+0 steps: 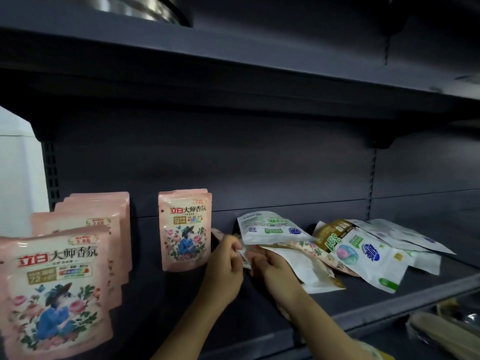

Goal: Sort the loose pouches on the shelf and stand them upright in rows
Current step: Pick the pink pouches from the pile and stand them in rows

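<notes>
Shelf (350, 302) of dark grey metal, back panel behind, another dark shelf overhead.

Pink pouches (85, 245) upright in a row at the left end, front to back, nearest one large at the front edge, floral print and a blue-dressed figure on each face. Second pink row (185, 229) just right of it, near the back edge, front pouch standing, at least one more behind.

Loose pile (345, 250) flat toward the right half of the shelf, mid-depth: white pouches with green and blue print, one with a gold-brown band, a floral pink one partly buried beneath. White pouch (270, 227) on top of the pile's left side, tilted up, back label visible. Further white pouches (405, 236) fanned toward the right back.

Left hand (226, 261) at the pile's left edge, fingers curled and pinched onto the edge of a pouch; which pouch, hard to tell. Right hand (270, 266) just beside it, nearly touching, fingers closed over the underside of a pale pouch (304, 266) drawn partly out from under the tilted white one. Both forearms rising from the lower frame across the shelf's front edge.

Pale wall or panel (18, 178) beyond the left end. Blurred packaged goods (446, 331) on the level below, lower right corner.
</notes>
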A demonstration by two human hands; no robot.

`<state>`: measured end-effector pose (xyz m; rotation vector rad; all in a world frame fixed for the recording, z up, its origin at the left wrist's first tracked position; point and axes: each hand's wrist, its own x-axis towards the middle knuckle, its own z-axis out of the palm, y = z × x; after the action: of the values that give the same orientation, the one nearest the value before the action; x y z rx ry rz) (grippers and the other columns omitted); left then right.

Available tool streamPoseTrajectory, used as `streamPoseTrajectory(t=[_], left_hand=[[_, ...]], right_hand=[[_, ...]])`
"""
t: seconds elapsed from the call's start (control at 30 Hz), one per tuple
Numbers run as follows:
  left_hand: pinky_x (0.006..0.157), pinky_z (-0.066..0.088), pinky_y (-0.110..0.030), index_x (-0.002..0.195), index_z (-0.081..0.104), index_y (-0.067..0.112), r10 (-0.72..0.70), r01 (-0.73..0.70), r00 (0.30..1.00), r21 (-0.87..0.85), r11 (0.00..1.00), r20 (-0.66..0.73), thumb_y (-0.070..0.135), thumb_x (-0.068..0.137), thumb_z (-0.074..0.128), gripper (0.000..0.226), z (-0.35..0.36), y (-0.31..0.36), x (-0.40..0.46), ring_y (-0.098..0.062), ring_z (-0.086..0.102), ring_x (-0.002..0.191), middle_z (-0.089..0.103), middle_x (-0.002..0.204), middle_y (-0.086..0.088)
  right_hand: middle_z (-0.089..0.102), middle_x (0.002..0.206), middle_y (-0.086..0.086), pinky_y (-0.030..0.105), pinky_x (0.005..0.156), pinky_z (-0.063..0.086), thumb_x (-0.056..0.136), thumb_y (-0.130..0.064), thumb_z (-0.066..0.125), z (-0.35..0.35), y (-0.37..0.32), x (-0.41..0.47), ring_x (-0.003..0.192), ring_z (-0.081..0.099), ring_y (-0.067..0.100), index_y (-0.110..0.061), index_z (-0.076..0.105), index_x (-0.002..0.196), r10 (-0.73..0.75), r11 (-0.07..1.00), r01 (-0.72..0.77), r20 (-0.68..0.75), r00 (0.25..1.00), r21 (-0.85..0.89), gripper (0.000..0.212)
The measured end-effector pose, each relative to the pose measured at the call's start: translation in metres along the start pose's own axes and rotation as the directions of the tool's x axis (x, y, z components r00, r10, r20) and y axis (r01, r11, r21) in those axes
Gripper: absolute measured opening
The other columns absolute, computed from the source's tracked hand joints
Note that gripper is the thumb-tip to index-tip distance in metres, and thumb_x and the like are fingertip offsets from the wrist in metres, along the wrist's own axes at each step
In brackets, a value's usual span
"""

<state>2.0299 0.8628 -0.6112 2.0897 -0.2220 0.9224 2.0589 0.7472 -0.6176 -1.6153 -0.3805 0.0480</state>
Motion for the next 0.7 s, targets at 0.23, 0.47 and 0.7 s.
streamPoseTrajectory(t=[0.23, 0.47, 0.7], left_hand=[[0.059, 0.041, -0.008, 0.078, 0.043, 0.032, -0.054, 0.053, 0.998, -0.031, 0.998, -0.033, -0.001, 0.088, 0.049, 0.035, 0.002, 0.008, 0.010, -0.001, 0.056, 0.067, 0.053, 0.068, 0.007], [0.068, 0.043, -0.013, 0.097, 0.049, 0.018, -0.291, 0.278, 0.955, -0.187, 0.942, -0.046, 0.015, 0.090, 0.057, 0.011, -0.012, 0.003, 0.013, -0.007, 0.060, 0.084, 0.064, 0.091, -0.001], [0.059, 0.038, -0.006, 0.094, 0.053, 0.017, -0.395, 0.395, 0.917, -0.005, 0.919, -0.049, 0.007, 0.090, 0.052, 0.010, -0.013, -0.014, -0.011, -0.005, 0.053, 0.075, 0.058, 0.085, 0.002]], right_hand=[[0.064, 0.105, -0.015, 0.005, 0.083, 0.041, 0.081, 0.001, 0.052, 0.006, 0.002, -0.002, 0.098, 0.059, 0.001, -0.022, 0.059, 0.113, -0.397, 0.771, 0.380, 0.081, 0.914, -0.512, 0.040], [0.071, 0.095, 0.008, 0.032, 0.067, 0.052, 0.097, -0.017, 0.039, 0.013, -0.024, 0.022, 0.081, 0.068, 0.025, -0.017, 0.062, 0.102, -0.452, 0.321, 0.191, 0.027, 0.892, -0.928, 0.023], [0.070, 0.097, 0.010, 0.029, 0.065, 0.044, 0.095, -0.032, 0.041, 0.012, -0.052, 0.041, 0.088, 0.066, 0.029, -0.013, 0.068, 0.100, -0.336, 0.620, 0.021, -0.242, 0.910, -0.785, 0.033]])
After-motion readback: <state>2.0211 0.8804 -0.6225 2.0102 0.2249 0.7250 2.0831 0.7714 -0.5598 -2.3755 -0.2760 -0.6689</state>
